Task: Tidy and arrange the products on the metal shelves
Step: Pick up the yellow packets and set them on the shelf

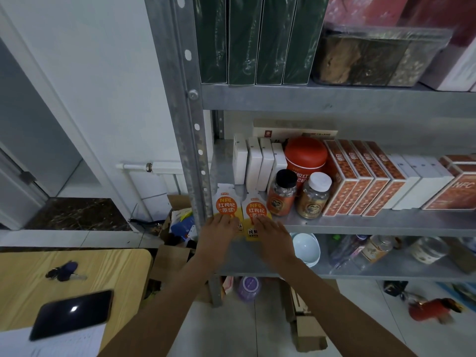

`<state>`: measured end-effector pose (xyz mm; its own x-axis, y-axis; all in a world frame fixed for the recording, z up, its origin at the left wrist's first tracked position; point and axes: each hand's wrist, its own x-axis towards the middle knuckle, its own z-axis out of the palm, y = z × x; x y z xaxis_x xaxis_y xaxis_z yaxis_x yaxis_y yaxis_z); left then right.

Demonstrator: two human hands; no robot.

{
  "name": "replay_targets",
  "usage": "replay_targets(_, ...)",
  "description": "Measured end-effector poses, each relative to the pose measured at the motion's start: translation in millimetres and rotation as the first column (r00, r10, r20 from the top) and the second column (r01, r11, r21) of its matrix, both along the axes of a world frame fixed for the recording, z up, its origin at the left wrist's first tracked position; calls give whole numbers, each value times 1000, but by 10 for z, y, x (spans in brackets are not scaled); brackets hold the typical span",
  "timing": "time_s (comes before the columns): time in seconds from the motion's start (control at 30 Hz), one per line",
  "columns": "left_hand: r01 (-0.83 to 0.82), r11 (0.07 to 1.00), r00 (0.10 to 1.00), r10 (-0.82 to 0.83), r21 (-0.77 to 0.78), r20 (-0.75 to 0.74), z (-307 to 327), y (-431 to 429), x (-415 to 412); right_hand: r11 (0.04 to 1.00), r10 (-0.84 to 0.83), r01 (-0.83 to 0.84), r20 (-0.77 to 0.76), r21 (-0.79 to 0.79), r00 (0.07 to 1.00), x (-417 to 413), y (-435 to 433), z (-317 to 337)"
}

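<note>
Two white and orange juice pouches lie flat side by side at the left front of the middle metal shelf (360, 222). My left hand (219, 235) rests with straight fingers on the lower end of the left pouch (225, 204). In the same way my right hand (270, 235) presses on the bottom of the right pouch (255, 208). Just right of the pouches stand a black-capped jar (282, 193) and a white-capped jar (314, 195). A red canister (306, 155) stands behind them, with white boxes (253, 163) to its left.
Orange patterned boxes (360, 179) and white boxes fill the middle shelf to the right. Green boxes (244, 39) and a clear tub stand on the shelf above. Below are a pale blue bowl (306, 248) and jars. A wooden table (51, 284) with a phone and keys is at lower left.
</note>
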<state>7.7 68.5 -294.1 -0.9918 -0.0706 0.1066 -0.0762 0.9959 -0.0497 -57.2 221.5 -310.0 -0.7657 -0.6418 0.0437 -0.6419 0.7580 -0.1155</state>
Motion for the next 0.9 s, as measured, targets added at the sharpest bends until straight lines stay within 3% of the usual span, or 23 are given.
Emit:
replay_targets(0.1,48,997,995,-43,54,-89,-46,-40,24,992,21,-34,114,118,993,-38,20,63)
replay_targets(0.2,34,991,990,-16,131,-138,5,13,74,993,32,-53,196,102,980,-70,64,92)
replay_targets(0.33,-14,909,940,154,417,-304,112,122,79,994,65,-84,247,67,967,-81,152,70)
replay_targets(0.37,22,836,890,233,548,-392,145,145,81,996,70,-82,258,36,964,-84,159,56)
replay_targets(0.43,44,608,760,494,793,-421,229,181,114,992,95,-71,252,-102,963,-80,160,3)
replay_targets(0.53,93,243,605,756,966,-248,345,228,135,890,86,75,326,-451,942,-37,142,78)
replay_targets(0.6,166,-75,614,788,983,-44,448,293,155,695,73,321,507,-643,859,32,99,241)
replay_targets(0.67,224,-335,654,748,915,114,494,373,183,418,188,637,747,-648,638,73,30,419)
replay_targets(0.7,223,-401,677,720,888,155,524,426,206,295,314,759,809,-580,496,60,-1,496)
replay_targets(0.73,210,-410,700,697,887,157,512,462,220,211,440,829,808,-518,393,49,-20,538)
replay_targets(0.8,192,-353,734,671,916,105,490,529,240,137,586,875,750,-464,306,36,-24,628)
replay_targets(0.9,237,-126,749,655,963,-99,379,564,216,116,506,875,787,-469,355,41,-31,688)
